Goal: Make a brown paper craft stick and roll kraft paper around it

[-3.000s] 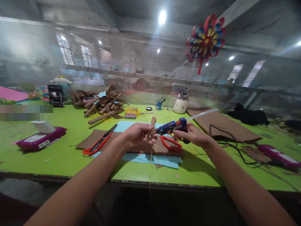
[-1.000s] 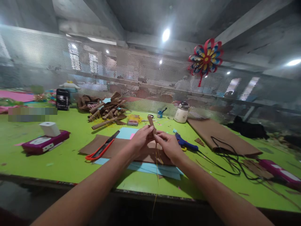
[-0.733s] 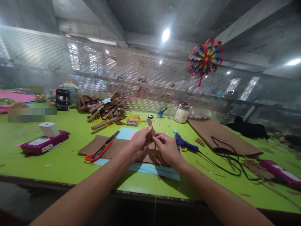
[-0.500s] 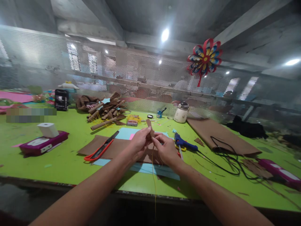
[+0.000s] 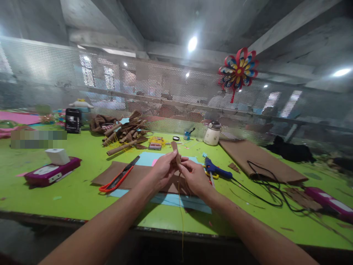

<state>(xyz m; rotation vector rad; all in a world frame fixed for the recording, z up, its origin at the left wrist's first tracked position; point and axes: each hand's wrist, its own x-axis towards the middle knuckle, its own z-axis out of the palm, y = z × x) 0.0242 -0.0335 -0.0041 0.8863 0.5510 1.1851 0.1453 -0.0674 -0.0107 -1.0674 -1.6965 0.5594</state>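
Observation:
A small strip of brown paper (image 5: 174,146), seemingly folded or rolled, is pinched between both hands above the table. My left hand (image 5: 165,167) is closed on its left side. My right hand (image 5: 194,175) closes on its lower end, thumb and fingers pressed together. From between the hands a thin yellow string (image 5: 181,217) hangs past the table's front edge; where it joins the paper is hidden by fingers. Beneath the hands lies a brown paper sheet (image 5: 140,176) over light blue paper (image 5: 171,200). A red-handled utility knife (image 5: 120,175) rests on the sheet's left part.
A blue glue gun (image 5: 219,170) with a black cord (image 5: 256,193) lies right of the hands. Folded brown paper (image 5: 256,158), a cream jar (image 5: 212,134) and a pile of brown paper rolls (image 5: 127,134) stand farther back. A purple box (image 5: 53,173) sits at left.
Both hands stay almost in place, still holding the brown paper strip. The whole view has shifted slightly; objects on the table have not moved.

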